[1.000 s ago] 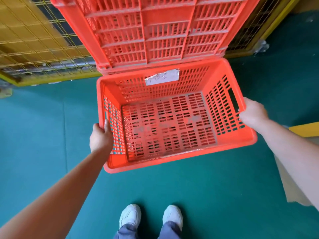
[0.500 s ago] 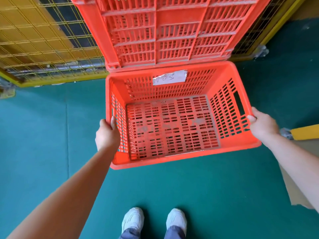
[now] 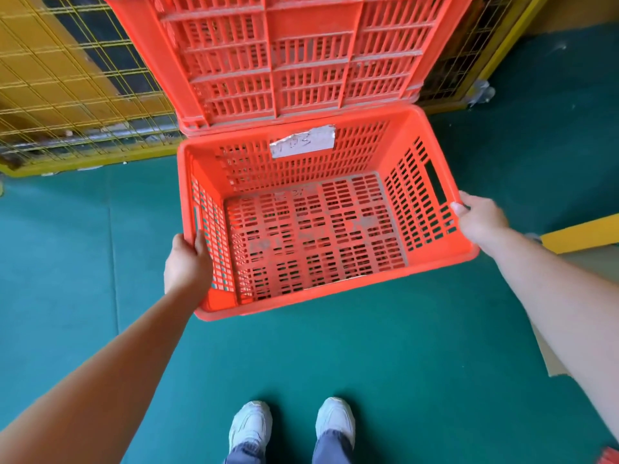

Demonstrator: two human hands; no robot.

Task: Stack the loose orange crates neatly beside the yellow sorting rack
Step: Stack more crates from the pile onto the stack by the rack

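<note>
Crate point(image 3: 335, 291) with paper label point(image 3: 302, 142) inside, fingers point(image 3: 458, 207) of left hand point(image 3: 186, 262) and right hand point(image 3: 482, 219) curled round rims.

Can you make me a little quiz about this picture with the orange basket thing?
1. True or false: the held orange crate is full of boxes.
2. How many hands grip it? A) none B) one C) two
3. Fill in: the paper label inside it is ___ in colour.
Key: 1 false, it is empty. 2 C, the left hand and right hand each hold a side rim. 3 white.
</note>
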